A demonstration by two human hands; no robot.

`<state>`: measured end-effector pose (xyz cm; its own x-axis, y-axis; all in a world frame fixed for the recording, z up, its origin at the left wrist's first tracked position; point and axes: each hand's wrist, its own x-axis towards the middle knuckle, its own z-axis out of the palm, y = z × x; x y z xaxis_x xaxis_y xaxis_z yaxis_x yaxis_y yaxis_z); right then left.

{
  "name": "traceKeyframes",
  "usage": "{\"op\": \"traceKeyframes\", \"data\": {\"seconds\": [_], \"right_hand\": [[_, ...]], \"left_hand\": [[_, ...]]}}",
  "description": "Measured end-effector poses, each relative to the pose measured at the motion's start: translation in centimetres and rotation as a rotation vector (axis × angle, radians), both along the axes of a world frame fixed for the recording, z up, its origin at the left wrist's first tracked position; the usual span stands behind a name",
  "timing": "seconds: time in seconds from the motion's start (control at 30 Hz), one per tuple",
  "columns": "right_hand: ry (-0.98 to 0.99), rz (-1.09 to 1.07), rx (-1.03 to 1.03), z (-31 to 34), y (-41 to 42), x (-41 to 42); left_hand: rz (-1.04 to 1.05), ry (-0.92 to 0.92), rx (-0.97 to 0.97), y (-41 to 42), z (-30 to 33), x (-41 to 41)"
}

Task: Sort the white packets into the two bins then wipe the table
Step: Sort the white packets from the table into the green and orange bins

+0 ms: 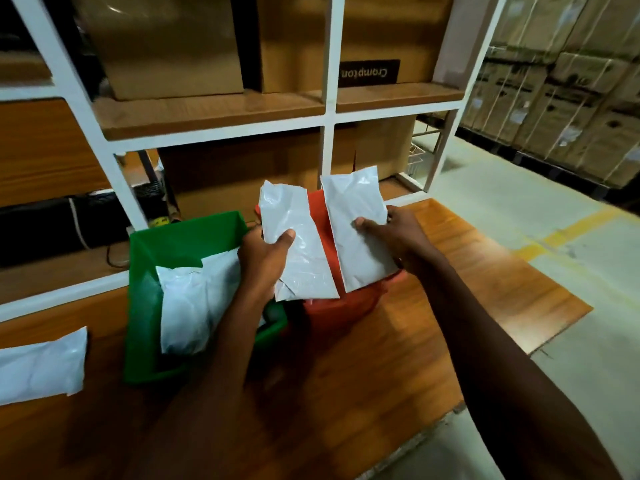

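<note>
Holding one white packet [299, 244] upright in the left hand [265, 263], thumb pressing its front and fingers curling behind, just above the gap between the green bin [145, 271] and the orange bin [341, 311]. Gripping a second white packet [356, 230] in the right hand [398, 237] directly over the orange bin, thumb on the face, fingers wrapping the far edge. Lying inside the green bin, a crumpled packet [197, 299]; resting on the wooden worktop [346, 393] left of the green bin, another packet [41, 365]; standing behind both bins, a white shelf frame [329, 116] carrying cardboard boxes [166, 46].
</note>
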<state>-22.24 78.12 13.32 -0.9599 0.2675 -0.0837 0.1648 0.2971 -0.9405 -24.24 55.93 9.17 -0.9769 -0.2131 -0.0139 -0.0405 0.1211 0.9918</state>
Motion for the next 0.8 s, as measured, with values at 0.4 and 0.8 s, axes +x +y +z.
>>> {"op": "traceKeyframes", "data": {"seconds": [0.4,0.8], "right_hand": [[-0.128,0.122,0.168,-11.9,0.9,-15.5],[-0.333,0.270,0.284,-13.4,-0.8,-15.2]], "left_hand": [[0.105,-0.204,-0.507,5.3,-2.1,-9.3],[-0.202,-0.606,-0.995,7.4,-6.0,-12.4]]}}
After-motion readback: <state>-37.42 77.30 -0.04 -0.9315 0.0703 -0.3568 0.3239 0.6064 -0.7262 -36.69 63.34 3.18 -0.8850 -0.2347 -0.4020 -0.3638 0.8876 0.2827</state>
